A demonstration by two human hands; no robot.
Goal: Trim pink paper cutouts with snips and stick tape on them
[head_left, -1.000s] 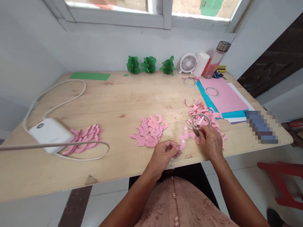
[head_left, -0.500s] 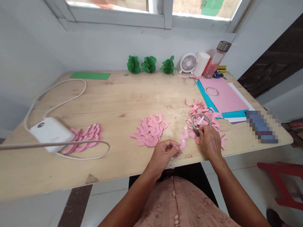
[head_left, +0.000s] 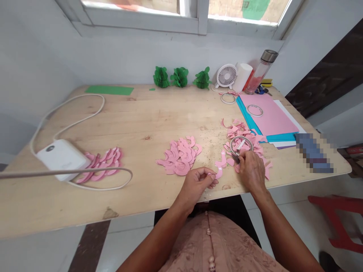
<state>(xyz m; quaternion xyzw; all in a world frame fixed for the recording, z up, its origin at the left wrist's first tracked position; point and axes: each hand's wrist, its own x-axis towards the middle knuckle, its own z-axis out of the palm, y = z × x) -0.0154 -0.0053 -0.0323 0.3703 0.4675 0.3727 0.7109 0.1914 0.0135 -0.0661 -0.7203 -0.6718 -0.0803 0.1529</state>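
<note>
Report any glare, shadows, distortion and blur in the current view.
Head view: bright daylight washes out parts of the window; shadows on the table look soft; the table's front edge bows, as if through a wide lens; a pixelated patch masks something at the table's right end; fine detail by the right hand's fingertips is hard to make out.

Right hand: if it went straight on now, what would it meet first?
The right hand would likely meet the tape roll on the pink scraps; depth is unclear, and it may be touching the roll.
</note>
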